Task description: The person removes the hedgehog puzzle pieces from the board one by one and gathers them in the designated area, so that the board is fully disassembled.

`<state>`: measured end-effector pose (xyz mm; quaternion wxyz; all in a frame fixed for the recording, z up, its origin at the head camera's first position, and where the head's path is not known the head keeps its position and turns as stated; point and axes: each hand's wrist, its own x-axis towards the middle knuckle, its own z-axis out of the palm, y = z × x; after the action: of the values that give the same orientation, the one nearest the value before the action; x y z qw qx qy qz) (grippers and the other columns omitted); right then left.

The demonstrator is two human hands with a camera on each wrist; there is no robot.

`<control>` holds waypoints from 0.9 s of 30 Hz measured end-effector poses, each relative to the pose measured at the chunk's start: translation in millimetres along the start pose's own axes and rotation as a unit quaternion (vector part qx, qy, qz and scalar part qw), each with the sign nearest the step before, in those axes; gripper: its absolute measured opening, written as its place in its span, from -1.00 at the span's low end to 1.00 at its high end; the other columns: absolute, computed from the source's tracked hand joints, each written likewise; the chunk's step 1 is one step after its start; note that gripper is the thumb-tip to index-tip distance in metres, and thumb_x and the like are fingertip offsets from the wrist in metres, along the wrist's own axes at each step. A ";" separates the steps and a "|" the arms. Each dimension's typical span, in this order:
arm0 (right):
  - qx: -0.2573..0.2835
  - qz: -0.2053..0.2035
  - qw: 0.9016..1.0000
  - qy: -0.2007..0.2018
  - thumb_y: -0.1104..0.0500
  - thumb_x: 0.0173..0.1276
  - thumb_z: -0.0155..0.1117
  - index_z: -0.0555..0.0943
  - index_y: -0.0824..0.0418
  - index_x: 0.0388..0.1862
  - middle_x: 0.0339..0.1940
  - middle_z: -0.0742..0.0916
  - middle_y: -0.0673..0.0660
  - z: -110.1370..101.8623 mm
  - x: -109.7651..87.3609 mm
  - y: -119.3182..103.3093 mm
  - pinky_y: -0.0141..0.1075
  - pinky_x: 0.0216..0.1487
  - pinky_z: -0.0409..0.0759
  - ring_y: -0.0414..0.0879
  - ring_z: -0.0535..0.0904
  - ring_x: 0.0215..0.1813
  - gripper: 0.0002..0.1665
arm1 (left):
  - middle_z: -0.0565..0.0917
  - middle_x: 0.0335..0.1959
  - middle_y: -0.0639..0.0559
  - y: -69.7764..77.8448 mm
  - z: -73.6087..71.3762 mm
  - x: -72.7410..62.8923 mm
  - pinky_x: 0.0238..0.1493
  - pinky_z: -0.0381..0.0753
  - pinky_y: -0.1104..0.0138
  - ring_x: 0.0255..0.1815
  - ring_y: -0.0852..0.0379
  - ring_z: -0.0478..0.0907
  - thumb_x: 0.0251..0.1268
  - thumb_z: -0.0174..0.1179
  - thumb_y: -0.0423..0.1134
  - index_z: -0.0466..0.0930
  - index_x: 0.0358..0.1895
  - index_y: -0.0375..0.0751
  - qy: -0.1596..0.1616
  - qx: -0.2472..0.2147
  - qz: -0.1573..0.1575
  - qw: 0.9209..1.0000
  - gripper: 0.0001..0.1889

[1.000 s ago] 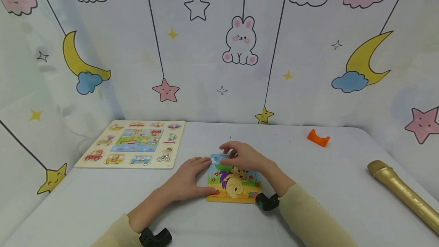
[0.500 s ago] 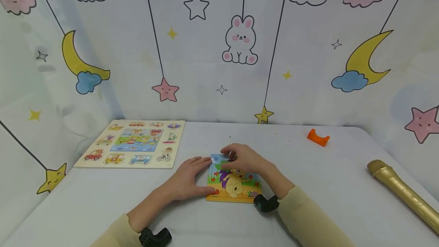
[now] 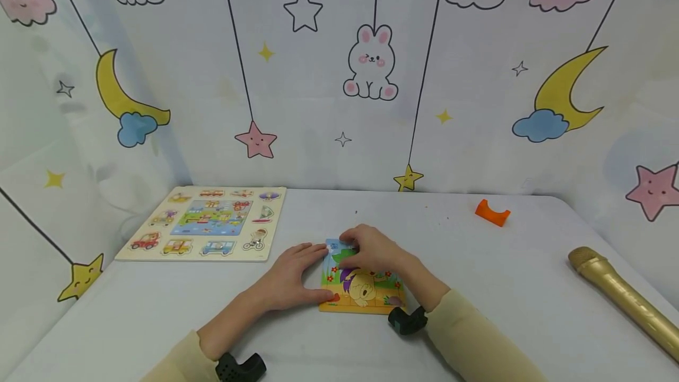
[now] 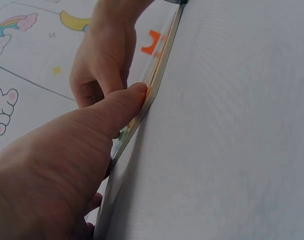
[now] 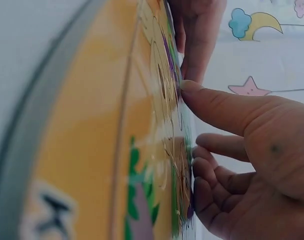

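Touches left edge of hedgehog puzzle (image 3: 363, 289) with left grip (image 3: 289, 277), thumb and fingers apart | touches its face with right grip (image 3: 374, 249), thumb and fingertips apart | has puzzle flat on tabletop (image 3: 313, 346), right of and nearer than vehicle board (image 3: 197, 241) | has orange piece (image 3: 493, 216) and gold microphone (image 3: 626, 302) farther right of vehicle board
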<state>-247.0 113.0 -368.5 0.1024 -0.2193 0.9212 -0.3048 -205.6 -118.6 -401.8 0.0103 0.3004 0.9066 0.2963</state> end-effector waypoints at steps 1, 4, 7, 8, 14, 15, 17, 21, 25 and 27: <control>-0.002 0.001 1.000 -0.002 0.06 0.25 0.55 0.61 0.28 0.24 0.02 0.66 0.08 0.6 -0.2 -0.6 -0.19 0.11 0.61 -0.09 0.58 -0.01 -0.37 | 0.43 0.44 -0.03 0.1 0.2 0.1 0.45 0.15 -0.13 0.51 -0.18 0.18 0.10 0.39 0.30 0.44 0.44 -0.16 -0.001 0.000 -0.001 1.000 -0.10; -0.007 0.003 1.000 -0.003 0.07 0.27 0.54 0.60 0.28 0.25 0.03 0.65 0.09 1.8 -0.3 -0.7 -0.21 0.10 0.61 -0.10 0.56 -0.03 -0.37 | 0.43 0.44 -0.05 0.4 0.4 0.5 0.45 0.16 -0.14 0.51 -0.18 0.18 0.10 0.38 0.30 0.44 0.44 -0.16 -0.002 0.001 -0.002 1.000 -0.10; -0.007 0.006 1.000 -0.003 0.08 0.27 0.53 0.59 0.28 0.25 0.03 0.65 0.10 2.0 -0.7 -1.2 -0.21 0.09 0.61 -0.10 0.56 -0.04 -0.38 | 0.43 0.44 -0.06 -0.1 0.9 0.9 0.44 0.16 -0.16 0.51 -0.19 0.18 0.11 0.38 0.30 0.44 0.44 -0.16 -0.002 0.001 -0.001 1.000 -0.10; -0.006 0.007 1.000 -0.003 0.09 0.27 0.53 0.59 0.28 0.25 0.02 0.64 0.10 2.0 -0.8 -1.2 -0.21 0.09 0.62 -0.10 0.55 -0.04 -0.39 | 0.43 0.44 -0.06 -0.3 0.9 0.9 0.44 0.16 -0.16 0.51 -0.19 0.18 0.11 0.38 0.31 0.44 0.45 -0.16 -0.002 0.002 -0.001 1.000 -0.10; -0.006 0.002 1.000 -0.005 0.12 0.29 0.51 0.59 0.29 0.25 0.04 0.62 0.12 2.7 -0.5 -0.8 -0.18 0.10 0.60 -0.08 0.54 -0.02 -0.41 | 0.42 0.45 -0.04 -0.3 0.4 1.0 0.46 0.14 -0.13 0.51 -0.17 0.17 0.11 0.38 0.31 0.43 0.45 -0.17 -0.002 0.005 0.000 1.000 -0.09; -0.005 0.000 1.000 -0.005 0.12 0.30 0.51 0.59 0.29 0.24 0.05 0.62 0.12 2.7 -0.6 -1.1 -0.18 0.11 0.59 -0.08 0.54 -0.02 -0.42 | 0.42 0.45 -0.05 -0.3 0.4 1.0 0.45 0.14 -0.14 0.51 -0.18 0.17 0.11 0.38 0.31 0.43 0.45 -0.18 -0.002 0.004 0.001 1.000 -0.09; -0.008 -0.002 1.000 -0.006 0.13 0.31 0.50 0.59 0.29 0.24 0.05 0.60 0.12 3.0 -1.0 -1.7 -0.17 0.11 0.58 -0.07 0.52 -0.01 -0.44 | 0.42 0.45 -0.06 -0.3 0.4 1.2 0.45 0.14 -0.15 0.51 -0.19 0.17 0.11 0.38 0.30 0.43 0.45 -0.18 -0.002 0.002 0.001 1.000 -0.09; -0.009 0.001 1.000 -0.007 0.15 0.33 0.48 0.59 0.28 0.21 0.04 0.58 0.12 3.7 -1.2 -2.7 -0.16 0.11 0.57 -0.06 0.50 -0.01 -0.48 | 0.42 0.45 -0.09 -0.3 0.5 1.2 0.44 0.14 -0.17 0.51 -0.21 0.17 0.12 0.38 0.29 0.42 0.44 -0.22 -0.003 -0.004 0.003 1.000 -0.09; -0.012 0.004 1.000 -0.006 0.14 0.33 0.48 0.58 0.26 0.19 0.02 0.57 0.11 4.8 -0.6 -1.5 -0.15 0.12 0.55 -0.06 0.48 0.00 -0.50 | 0.42 0.44 -0.11 -0.4 0.4 0.8 0.44 0.15 -0.18 0.50 -0.22 0.18 0.12 0.39 0.29 0.42 0.44 -0.24 -0.001 -0.004 0.005 1.000 -0.08; -0.015 0.002 1.000 -0.005 0.14 0.34 0.47 0.57 0.26 0.19 0.01 0.57 0.11 5.0 -0.8 -0.7 -0.15 0.12 0.55 -0.05 0.47 0.00 -0.50 | 0.42 0.44 -0.11 -0.3 0.5 0.7 0.44 0.15 -0.18 0.50 -0.22 0.18 0.11 0.39 0.29 0.42 0.44 -0.24 -0.001 -0.004 0.005 1.000 -0.08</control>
<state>-244.4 110.3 -372.0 0.1042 -0.2204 0.9255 -0.2898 -206.3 -118.1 -402.2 0.0112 0.3048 0.9039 0.2999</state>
